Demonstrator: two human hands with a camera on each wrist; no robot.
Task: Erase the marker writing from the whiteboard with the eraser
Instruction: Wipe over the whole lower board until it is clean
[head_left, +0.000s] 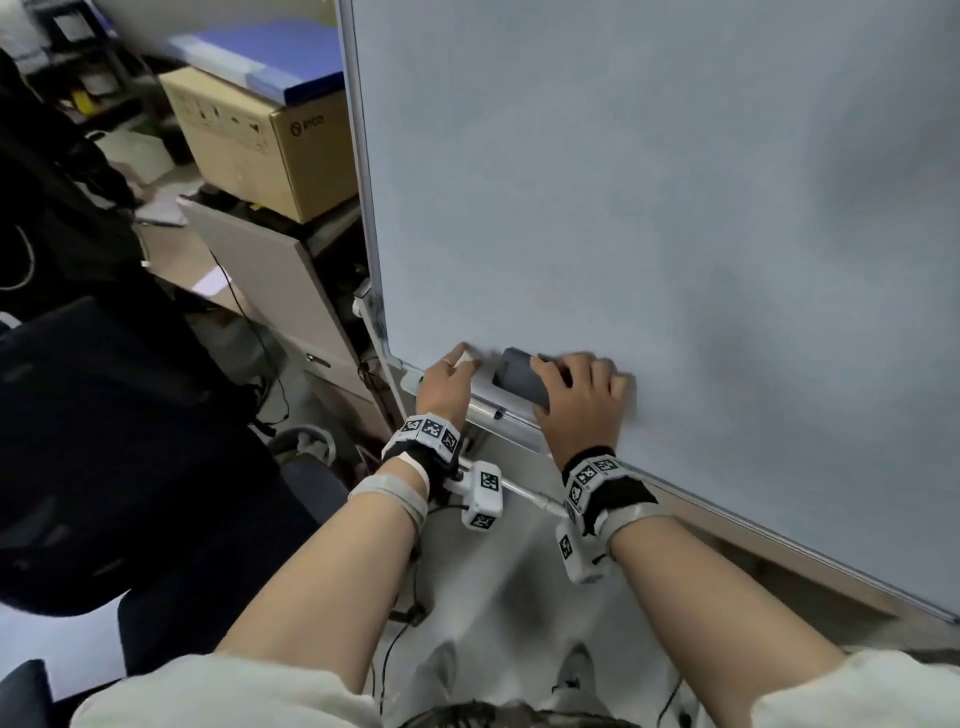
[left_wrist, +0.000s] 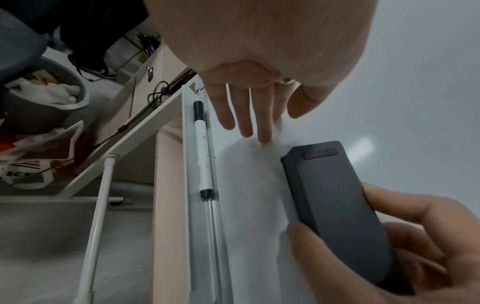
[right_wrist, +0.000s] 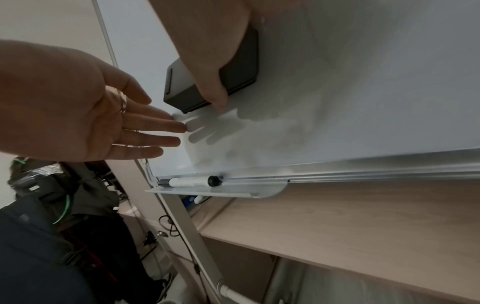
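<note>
The whiteboard (head_left: 623, 182) fills the right of the head view, and I see no marker writing on it. My right hand (head_left: 582, 395) grips a dark grey eraser (head_left: 519, 376) and holds it flat against the board's lower left corner. The eraser (left_wrist: 335, 207) shows clearly in the left wrist view, with the right thumb and fingers curled round it. In the right wrist view the eraser (right_wrist: 241, 76) is partly covered by my thumb. My left hand (head_left: 449, 374) is beside it, fingers straight, fingertips (left_wrist: 265, 137) touching the board (right_wrist: 337, 82) just left of the eraser.
A white marker (left_wrist: 202, 148) with a black cap lies in the tray (right_wrist: 221, 192) under the board's corner. A cardboard box (head_left: 260, 140) and a cabinet (head_left: 270, 291) stand left of the board. A dark chair (head_left: 104, 415) is at the left.
</note>
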